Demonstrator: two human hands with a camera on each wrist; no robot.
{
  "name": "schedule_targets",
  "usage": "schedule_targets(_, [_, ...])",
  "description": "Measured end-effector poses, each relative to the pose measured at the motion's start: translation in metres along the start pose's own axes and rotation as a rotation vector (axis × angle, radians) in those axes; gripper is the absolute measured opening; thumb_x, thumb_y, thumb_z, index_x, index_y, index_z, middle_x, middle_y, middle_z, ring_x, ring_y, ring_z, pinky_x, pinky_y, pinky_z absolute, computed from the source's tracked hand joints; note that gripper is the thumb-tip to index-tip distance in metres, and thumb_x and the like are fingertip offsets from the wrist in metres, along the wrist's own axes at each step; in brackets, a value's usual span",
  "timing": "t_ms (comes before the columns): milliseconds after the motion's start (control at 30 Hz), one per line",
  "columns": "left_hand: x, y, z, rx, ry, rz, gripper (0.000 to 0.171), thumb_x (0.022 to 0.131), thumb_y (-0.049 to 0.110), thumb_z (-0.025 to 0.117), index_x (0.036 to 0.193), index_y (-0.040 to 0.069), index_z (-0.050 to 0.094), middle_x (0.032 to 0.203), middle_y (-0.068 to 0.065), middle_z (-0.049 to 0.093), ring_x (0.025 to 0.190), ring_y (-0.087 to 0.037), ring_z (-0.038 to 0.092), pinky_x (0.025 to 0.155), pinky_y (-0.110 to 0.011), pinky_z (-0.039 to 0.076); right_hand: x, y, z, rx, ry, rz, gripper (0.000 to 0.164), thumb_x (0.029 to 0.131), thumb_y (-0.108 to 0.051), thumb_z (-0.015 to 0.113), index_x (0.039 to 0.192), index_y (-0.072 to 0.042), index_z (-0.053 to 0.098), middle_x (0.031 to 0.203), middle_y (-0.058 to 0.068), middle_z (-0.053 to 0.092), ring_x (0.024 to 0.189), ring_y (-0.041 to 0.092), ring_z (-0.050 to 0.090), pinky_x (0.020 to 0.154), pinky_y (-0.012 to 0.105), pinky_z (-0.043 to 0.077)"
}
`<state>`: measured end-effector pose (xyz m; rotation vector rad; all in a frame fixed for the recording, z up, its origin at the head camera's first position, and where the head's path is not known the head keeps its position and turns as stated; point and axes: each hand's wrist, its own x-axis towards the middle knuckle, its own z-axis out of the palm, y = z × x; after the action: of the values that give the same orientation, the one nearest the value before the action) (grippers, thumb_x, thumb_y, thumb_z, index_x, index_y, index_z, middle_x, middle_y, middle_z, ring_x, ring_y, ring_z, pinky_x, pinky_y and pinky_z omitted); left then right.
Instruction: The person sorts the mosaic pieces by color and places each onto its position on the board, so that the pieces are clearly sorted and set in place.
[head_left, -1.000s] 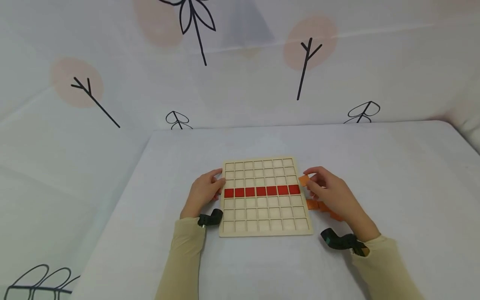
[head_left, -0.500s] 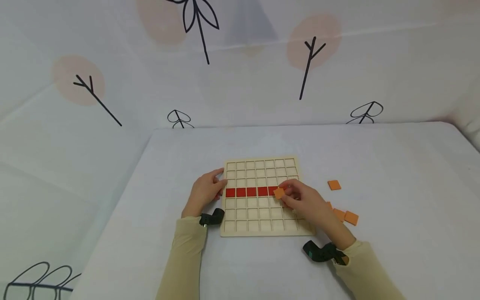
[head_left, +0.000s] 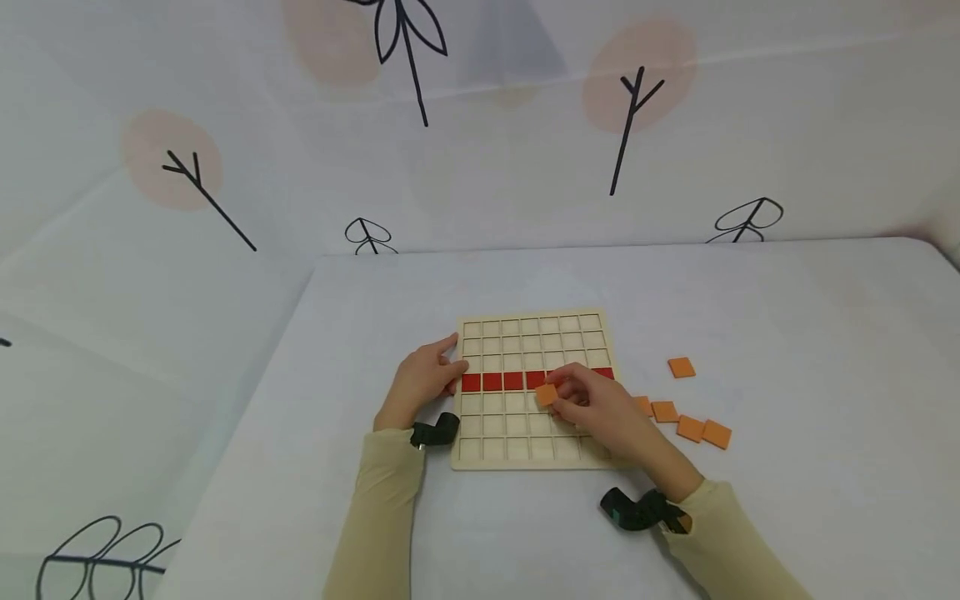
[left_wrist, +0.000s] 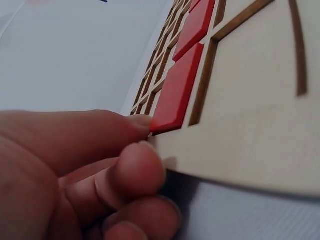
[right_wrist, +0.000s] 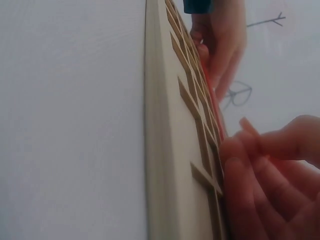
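A pale wooden grid board (head_left: 517, 450) lies on the table, with a row of square red tiles (head_left: 492, 382) across its middle. My left hand (head_left: 420, 383) grips the board's left edge. In the left wrist view its fingertips press at the rim beside the end red tile (left_wrist: 177, 90). Over the board, just below the red row, my right hand (head_left: 600, 412) pinches a square orange tile (head_left: 547, 395) between thumb and fingers. The right wrist view shows this orange tile (right_wrist: 247, 125) edge-on at the fingertips. Part of the red row is hidden behind the right hand.
Right of the board, several loose orange tiles (head_left: 665, 412) lie in a slanting line. Another orange tile (head_left: 682, 367) lies apart, farther back. A patterned cloth (head_left: 525, 167) hangs behind the white-covered table (head_left: 825, 375).
My right hand has carried the orange tile leftward from beside the board to over its middle, just below the red row. My left hand stays at the left edge.
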<state>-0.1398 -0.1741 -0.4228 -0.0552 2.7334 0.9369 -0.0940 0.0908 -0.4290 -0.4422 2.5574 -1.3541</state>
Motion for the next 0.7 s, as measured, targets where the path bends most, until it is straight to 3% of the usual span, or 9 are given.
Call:
schedule_targets(400, [-0.001,0.002,-0.003,0.008,-0.007,-0.020,0.060,0.085,0.035,0.056,0.139,0.024,0.033,0.056,0.001,0.057,0.048,-0.014,0.048,0.063,-0.028,0.037,0.013,-0.013,0.012,0.067,-0.025,0.024,0.026,0.082,-0.020,0.062,0.108,-0.018,0.057,0.083,-0.006,0.061,0.076,0.009,0.057,0.072,0.030,0.045])
schedule_targets(700, [0.002,0.000,-0.004,-0.054,-0.037,-0.026,0.059,0.085,0.032,0.058,0.139,0.024,0.034,0.060,0.000,0.058,0.051,-0.014,0.052,0.062,-0.029,0.039,0.019,-0.021,0.026,0.102,-0.023,0.024,0.027,0.080,-0.022,0.066,0.105,-0.020,0.057,0.081,-0.005,0.060,0.074,0.009,0.058,0.071,0.029,0.045])
